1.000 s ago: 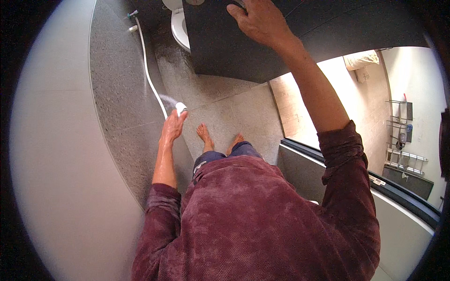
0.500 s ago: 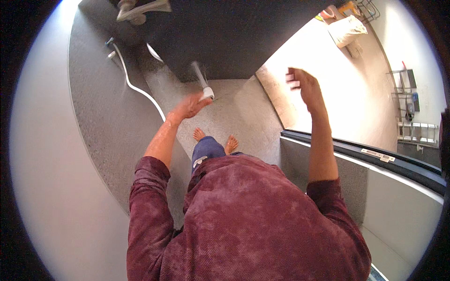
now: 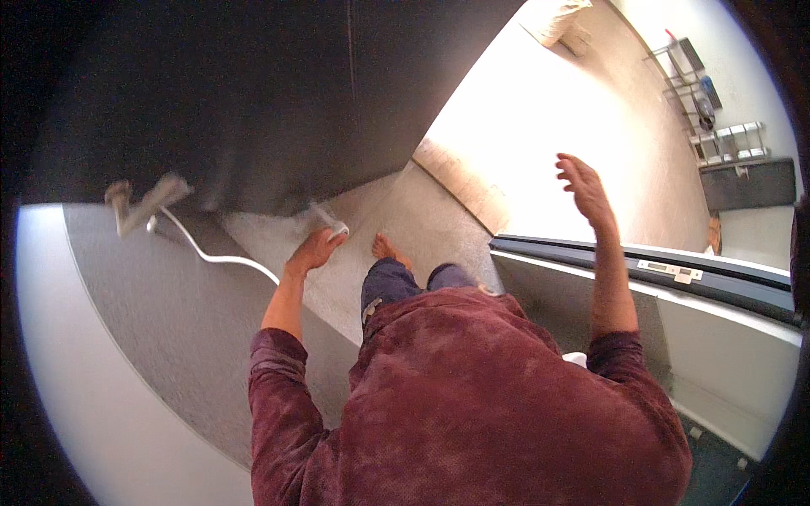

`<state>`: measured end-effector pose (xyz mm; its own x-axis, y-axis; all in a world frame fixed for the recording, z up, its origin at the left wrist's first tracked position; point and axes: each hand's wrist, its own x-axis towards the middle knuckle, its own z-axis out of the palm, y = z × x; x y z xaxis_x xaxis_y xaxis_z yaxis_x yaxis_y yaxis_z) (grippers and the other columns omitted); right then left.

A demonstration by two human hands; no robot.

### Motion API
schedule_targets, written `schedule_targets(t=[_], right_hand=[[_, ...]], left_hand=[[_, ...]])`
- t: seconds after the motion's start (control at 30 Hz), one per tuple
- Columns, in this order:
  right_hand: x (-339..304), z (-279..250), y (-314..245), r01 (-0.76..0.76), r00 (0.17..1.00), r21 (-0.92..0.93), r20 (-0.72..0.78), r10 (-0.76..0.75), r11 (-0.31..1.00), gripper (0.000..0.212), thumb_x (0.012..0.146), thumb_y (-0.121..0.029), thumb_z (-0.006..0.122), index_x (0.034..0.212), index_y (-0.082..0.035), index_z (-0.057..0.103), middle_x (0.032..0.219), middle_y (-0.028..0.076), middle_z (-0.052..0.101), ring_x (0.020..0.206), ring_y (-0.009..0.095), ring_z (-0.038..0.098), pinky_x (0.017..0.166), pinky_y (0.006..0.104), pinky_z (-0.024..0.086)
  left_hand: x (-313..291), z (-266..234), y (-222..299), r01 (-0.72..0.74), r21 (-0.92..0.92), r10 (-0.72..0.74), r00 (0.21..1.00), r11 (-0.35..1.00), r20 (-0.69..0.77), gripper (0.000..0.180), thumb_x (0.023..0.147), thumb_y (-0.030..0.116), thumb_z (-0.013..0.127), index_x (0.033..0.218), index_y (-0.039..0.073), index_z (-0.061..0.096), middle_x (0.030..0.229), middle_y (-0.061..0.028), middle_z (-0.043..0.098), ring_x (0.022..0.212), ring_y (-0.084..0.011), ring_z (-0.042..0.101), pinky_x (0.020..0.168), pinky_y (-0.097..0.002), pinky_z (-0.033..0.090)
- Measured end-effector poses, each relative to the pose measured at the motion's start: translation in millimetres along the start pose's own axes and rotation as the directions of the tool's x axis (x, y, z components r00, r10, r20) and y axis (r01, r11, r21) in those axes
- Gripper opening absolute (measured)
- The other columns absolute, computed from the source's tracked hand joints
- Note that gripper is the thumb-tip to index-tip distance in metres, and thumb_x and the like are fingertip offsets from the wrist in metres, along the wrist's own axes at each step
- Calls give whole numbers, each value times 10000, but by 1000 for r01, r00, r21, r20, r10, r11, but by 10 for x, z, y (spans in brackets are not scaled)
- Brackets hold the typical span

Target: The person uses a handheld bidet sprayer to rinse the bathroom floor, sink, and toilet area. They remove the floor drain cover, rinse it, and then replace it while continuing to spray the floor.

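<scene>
My left hand (image 3: 315, 250) is wrapped round a white hand sprayer (image 3: 339, 229). A blurred jet of water leaves it toward the foot of a large dark panel (image 3: 253, 101). From the wall at the left a white hose (image 3: 215, 258) curves down and passes behind my left forearm. My right hand (image 3: 588, 196) is raised on the other side, fingers stretched out, holding nothing. It is nearest to a dark window frame with a white latch plate (image 3: 671, 271).
Below me is a pale floor (image 3: 422, 219), where a bare foot (image 3: 388, 249) shows. A beige fixture (image 3: 152, 205) juts out by the hose's end at the left. Wire racks (image 3: 692, 93) hang on the far right wall, and a pale sack (image 3: 557, 18) lies near the top.
The view has swung, so the dark panel fills more of the upper left. My left hand still holds the spraying sprayer, now lower in view. My right hand appears further right.
</scene>
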<state>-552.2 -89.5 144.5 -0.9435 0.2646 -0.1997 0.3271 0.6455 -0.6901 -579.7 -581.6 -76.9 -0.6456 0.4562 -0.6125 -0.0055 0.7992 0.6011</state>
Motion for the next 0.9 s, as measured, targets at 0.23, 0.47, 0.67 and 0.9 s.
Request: schedule_targets(t=[0.23,0.47,0.67,0.9], right_hand=[[-115,-421,439,-268,915,139,-272,297,953,426,923,-351,466,1153,-7,570,974,79,614,794,137,562,674,278,472],[373,519,1270,-349,936,129,101,338,928,412,920,-357,474,1108,-3,574,941,88,615,784,158,587,658,296,479],[-93,755,1489,-359,904,-171,179,387,918,416,917,-339,471,1180,-30,563,1023,123,644,817,207,622,758,333,491],[412,752,1081,-171,947,-337,204,249,926,388,907,-334,449,933,20,605,754,106,615,688,186,590,663,324,476]], left_hand=[[408,-252,-255,-52,66,55,998,996,-43,539,904,492,426,1025,-15,561,1068,-269,561,1009,-412,538,824,-444,418],[579,-157,-531,5,-50,-8,998,999,-57,528,910,485,426,1016,-16,558,1023,-256,579,988,-405,548,819,-440,419],[538,-244,-374,104,35,-107,987,994,119,520,907,485,438,976,-17,553,945,-263,577,911,-421,555,787,-448,423],[439,-352,-114,54,0,-54,993,999,109,511,902,482,458,965,-17,546,911,-258,578,859,-399,559,762,-424,430]])
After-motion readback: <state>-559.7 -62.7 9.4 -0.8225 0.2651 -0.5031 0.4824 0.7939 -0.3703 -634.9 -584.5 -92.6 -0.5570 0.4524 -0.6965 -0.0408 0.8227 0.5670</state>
